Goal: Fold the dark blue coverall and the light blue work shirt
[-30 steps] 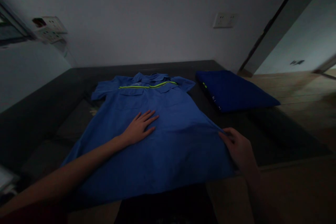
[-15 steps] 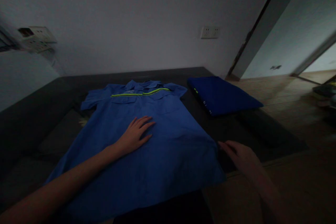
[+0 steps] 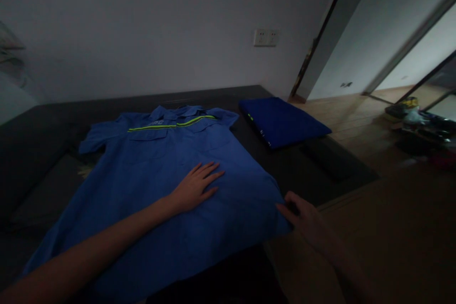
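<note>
A blue short-sleeved shirt with a collar, chest pockets and a yellow-green stripe lies spread out, front side up, its hem toward me. My left hand rests flat on the middle of the shirt, fingers spread. At the shirt's right side edge, close to the lower corner, my right hand has thumb and forefinger pinched on the fabric. Its other fingers are curled and partly hidden in the dim light.
The shirt lies on a dark padded surface. Beyond my right hand is a folded darker blue garment. A pale wall with a socket stands behind. Various items lie on the floor at far right.
The view has turned to the right. My left hand has slid rightward across the shirt. My right hand has come down along the side edge, closer to the hem corner.
</note>
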Motion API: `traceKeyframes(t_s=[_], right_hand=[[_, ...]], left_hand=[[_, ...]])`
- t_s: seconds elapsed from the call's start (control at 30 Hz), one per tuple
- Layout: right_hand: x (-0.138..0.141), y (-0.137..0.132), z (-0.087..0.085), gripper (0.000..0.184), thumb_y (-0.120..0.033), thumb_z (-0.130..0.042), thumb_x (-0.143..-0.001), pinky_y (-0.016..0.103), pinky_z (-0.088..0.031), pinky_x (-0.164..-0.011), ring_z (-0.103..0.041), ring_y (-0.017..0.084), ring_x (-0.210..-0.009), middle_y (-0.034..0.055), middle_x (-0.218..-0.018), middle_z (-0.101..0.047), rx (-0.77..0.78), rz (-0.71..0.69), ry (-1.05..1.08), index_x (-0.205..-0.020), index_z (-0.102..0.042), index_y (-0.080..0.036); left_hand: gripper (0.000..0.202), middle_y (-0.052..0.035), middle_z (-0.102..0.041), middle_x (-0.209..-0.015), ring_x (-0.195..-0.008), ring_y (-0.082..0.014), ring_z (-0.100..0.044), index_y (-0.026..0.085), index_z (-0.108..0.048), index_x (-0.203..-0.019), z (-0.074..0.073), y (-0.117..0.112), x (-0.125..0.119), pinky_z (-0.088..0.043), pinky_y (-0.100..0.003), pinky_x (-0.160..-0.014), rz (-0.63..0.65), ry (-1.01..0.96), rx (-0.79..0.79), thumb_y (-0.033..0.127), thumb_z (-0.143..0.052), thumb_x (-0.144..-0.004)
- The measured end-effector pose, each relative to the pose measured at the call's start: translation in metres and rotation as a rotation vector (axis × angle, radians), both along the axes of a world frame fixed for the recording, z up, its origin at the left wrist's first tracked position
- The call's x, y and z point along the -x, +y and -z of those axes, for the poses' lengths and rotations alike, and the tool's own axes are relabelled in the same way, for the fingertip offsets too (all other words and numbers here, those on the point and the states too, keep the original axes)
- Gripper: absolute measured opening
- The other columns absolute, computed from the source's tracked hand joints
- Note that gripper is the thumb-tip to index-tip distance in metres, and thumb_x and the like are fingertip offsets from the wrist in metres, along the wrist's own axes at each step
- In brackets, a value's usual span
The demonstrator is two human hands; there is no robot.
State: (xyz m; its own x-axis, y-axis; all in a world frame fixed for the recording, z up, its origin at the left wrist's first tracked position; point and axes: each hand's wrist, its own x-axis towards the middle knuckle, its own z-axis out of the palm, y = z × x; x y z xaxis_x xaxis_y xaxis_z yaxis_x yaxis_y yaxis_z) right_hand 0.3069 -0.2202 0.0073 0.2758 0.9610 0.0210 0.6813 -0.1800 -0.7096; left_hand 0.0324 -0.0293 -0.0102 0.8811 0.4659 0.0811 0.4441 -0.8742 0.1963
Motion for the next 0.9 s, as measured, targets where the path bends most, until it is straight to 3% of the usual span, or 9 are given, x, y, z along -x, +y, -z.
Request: traceKeyframes(t_s=[0.17,0.23,0.4,0.57,0.7,0.83,0.9], right_hand=[[0.002,-0.003,-0.003,0.030,-0.047,-0.061,-0.075,0.022,-0.036,-0.042,-0.050,0.012,-0.049,-0.0061,-0.060,-0.051,0.066,0.071,0.360,-0.085,-0.045,-0.023],[0.005,-0.003,0.000,0.035,-0.045,-0.062,-0.073,0.021,-0.033,-0.040,-0.047,0.012,-0.044,-0.0082,-0.056,-0.049,0.095,0.100,0.395,-0.093,-0.043,-0.024],[0.009,-0.006,0.005,0.029,-0.042,-0.063,-0.073,0.022,-0.030,-0.041,-0.046,0.013,-0.042,-0.0101,-0.049,-0.042,0.051,0.116,0.160,-0.092,-0.049,-0.025],[-0.014,0.006,-0.014,0.026,-0.050,-0.054,-0.082,0.024,-0.035,-0.044,-0.050,0.014,-0.044,-0.0061,-0.050,-0.051,0.020,0.093,-0.030,-0.085,-0.057,-0.025],[-0.031,0.066,-0.035,0.028,-0.048,-0.051,-0.085,0.022,-0.038,-0.045,-0.051,0.012,-0.046,-0.0039,-0.055,-0.056,-0.041,-0.027,0.007,-0.082,-0.061,-0.021],[-0.034,0.170,-0.035,0.020,-0.035,-0.057,-0.084,0.019,-0.039,-0.043,-0.053,0.009,-0.045,-0.0020,-0.058,-0.060,-0.052,-0.169,0.198,-0.083,-0.063,-0.016],[-0.033,0.223,-0.029,0.014,-0.027,-0.062,-0.082,0.016,-0.038,-0.040,-0.053,0.008,-0.045,-0.0015,-0.060,-0.062,-0.011,-0.106,0.250,-0.086,-0.064,-0.014]], left_hand=[[0.049,-0.0049,-0.033,-0.152,-0.140,-0.0241,-0.028,0.030,-0.038,-0.142,0.002,0.000,0.001,-0.023,-0.049,-0.114,-0.005,-0.018,-0.001,0.042,-0.042,-0.095],[0.049,-0.0050,-0.033,-0.152,-0.140,-0.0244,-0.028,0.030,-0.038,-0.142,0.000,0.000,0.000,-0.023,-0.049,-0.114,-0.009,-0.009,0.009,0.041,-0.042,-0.095],[0.048,-0.0057,-0.033,-0.152,-0.140,-0.0253,-0.029,0.031,-0.039,-0.141,-0.005,-0.001,0.000,-0.025,-0.050,-0.113,-0.012,-0.005,0.030,0.039,-0.044,-0.094],[0.049,-0.0086,-0.039,-0.148,-0.138,-0.0260,-0.033,0.027,-0.042,-0.139,-0.013,-0.002,-0.006,-0.026,-0.051,-0.113,0.020,-0.036,0.049,0.029,-0.049,-0.091],[0.045,-0.0100,-0.049,-0.139,-0.128,-0.0245,-0.045,0.024,-0.046,-0.134,-0.030,-0.007,-0.036,-0.033,-0.046,-0.110,0.219,-0.096,0.077,0.025,-0.052,-0.089],[0.042,-0.0125,-0.051,-0.136,-0.126,-0.0251,-0.047,0.020,-0.049,-0.131,-0.037,-0.009,-0.082,-0.034,-0.042,-0.108,0.503,-0.148,0.007,0.031,-0.051,-0.090],[0.043,-0.0128,-0.048,-0.139,-0.128,-0.0251,-0.044,0.019,-0.048,-0.131,-0.033,-0.005,-0.101,-0.031,-0.042,-0.110,0.613,-0.168,-0.040,0.033,-0.050,-0.091]])
